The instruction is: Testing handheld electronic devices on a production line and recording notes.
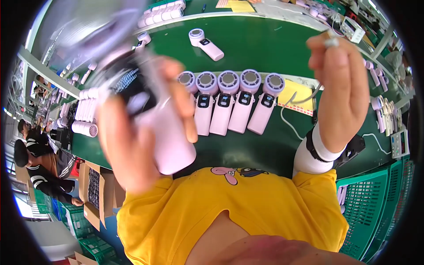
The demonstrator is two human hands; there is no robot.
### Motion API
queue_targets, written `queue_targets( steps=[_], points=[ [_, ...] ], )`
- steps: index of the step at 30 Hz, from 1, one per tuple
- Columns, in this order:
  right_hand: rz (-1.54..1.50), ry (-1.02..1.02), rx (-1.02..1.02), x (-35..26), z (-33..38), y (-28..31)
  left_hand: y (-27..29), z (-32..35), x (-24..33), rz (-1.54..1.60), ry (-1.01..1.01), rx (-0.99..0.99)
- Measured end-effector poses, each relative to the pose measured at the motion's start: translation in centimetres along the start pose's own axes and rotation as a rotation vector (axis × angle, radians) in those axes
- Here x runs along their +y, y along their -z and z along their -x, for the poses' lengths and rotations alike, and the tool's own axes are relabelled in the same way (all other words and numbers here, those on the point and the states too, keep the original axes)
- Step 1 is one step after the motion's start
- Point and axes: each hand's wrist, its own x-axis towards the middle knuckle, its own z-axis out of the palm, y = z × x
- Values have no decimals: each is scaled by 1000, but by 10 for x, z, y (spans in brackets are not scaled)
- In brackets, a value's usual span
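Close to the camera, my left hand [126, 148] is wrapped round a pink handheld fan [172, 148], blurred by motion, with a dark display lit on its front. Raised on the right, my right hand [344, 88] pinches the small pale plug [331, 42] of a cable between thumb and fingers. A grey-white cable [288, 119] loops beside that forearm on the table. Several pink fans [227, 110] lie side by side in front of me, their displays lit. Another fan [210, 47] lies alone farther back.
The green table [265, 48] holds stacked fans [86, 108] at the left and a yellow paper [293, 95] right of the row. A small meter [399, 144] stands at the right edge. Green crates [362, 207] are at lower right, an open carton [95, 190] at lower left, near people.
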Motion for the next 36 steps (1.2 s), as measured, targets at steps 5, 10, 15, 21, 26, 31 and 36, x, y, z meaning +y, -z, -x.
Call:
queue_targets(
  steps=[5,10,15,21,26,31,36],
  points=[
    [-208,11,-389,-8,1,-8,-16,-11,-18,-49,-65,-11],
    [-440,-116,-655,-9,2,-14,-8,-11,-18,88,208,-285],
    [-413,-67,-755,-5,-1,-9,9,-19,-22,145,234,-495],
    [-258,-83,-770,-12,-3,-6,16,-24,-24,-140,89,-558],
    [-61,20,-617,-5,1,-18,16,-26,-31,-143,22,-478],
    [-121,6,-631,3,2,-22,13,-26,-38,-146,-37,-405],
    [-157,-36,-698,9,-1,-19,8,-27,-45,-147,-87,-342]
  ],
)
